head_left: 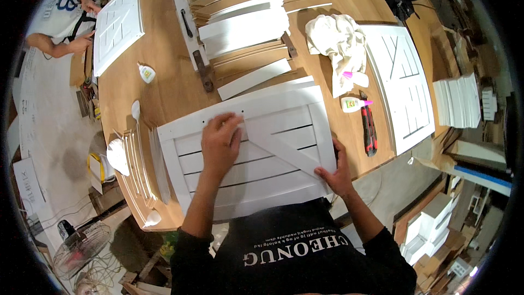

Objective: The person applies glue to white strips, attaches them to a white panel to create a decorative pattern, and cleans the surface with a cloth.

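A white slatted door panel [256,155] with a frame and a diagonal brace [292,154] lies at the table's near edge, close to my body. My left hand [220,145] is over its upper middle, by the brace's upper end. Its fingers are bent and drawn together; whether anything small is between them is hidden. At the panel's right edge, my right hand [337,172] grips it, thumb on top and fingers around the side. Small dark holes show along the top rail.
Stacked white slats [243,27] lie beyond the panel. To the right are a red-black utility knife [369,130], a glue bottle [352,104], a crumpled cloth [335,38] and another panel [401,87]. At far left, a person handles a white panel [117,27]; another glue bottle [146,73] stands nearby.
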`<state>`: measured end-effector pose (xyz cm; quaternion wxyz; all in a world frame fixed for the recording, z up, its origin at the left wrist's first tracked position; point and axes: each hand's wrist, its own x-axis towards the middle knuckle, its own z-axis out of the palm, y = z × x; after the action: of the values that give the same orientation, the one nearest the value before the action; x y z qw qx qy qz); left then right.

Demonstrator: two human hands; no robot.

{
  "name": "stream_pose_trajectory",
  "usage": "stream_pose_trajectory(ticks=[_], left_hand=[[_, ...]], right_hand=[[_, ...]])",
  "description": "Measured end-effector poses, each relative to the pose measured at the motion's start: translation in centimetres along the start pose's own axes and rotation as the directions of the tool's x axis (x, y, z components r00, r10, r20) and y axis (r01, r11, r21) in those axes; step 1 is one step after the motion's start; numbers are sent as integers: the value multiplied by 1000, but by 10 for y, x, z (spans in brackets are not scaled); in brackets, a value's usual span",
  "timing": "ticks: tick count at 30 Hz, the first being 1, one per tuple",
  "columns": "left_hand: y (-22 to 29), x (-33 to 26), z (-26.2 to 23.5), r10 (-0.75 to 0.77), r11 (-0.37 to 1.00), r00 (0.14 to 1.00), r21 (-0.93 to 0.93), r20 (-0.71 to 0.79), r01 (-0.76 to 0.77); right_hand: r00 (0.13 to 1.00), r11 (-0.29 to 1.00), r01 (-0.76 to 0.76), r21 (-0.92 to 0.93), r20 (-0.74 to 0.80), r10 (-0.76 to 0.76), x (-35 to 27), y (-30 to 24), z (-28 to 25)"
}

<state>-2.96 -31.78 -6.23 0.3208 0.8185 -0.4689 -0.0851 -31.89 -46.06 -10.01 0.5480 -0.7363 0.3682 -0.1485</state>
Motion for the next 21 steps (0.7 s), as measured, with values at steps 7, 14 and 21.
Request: stream_pose_trajectory(ticks=[7, 14, 21], left_hand=[[-35, 32, -7, -12, 992, 998, -128, 54, 19], [-45, 28, 3, -43, 961, 998, -276, -33, 33], [-43, 26, 1, -38, 956, 998, -292, -49, 22]], right_hand=[[982, 955, 157, -253, -65, -179, 13, -34, -6], [925, 751, 379, -540, 233, -299, 53, -91, 62], [912, 608, 387, -694, 189, -364, 66, -86, 86]])
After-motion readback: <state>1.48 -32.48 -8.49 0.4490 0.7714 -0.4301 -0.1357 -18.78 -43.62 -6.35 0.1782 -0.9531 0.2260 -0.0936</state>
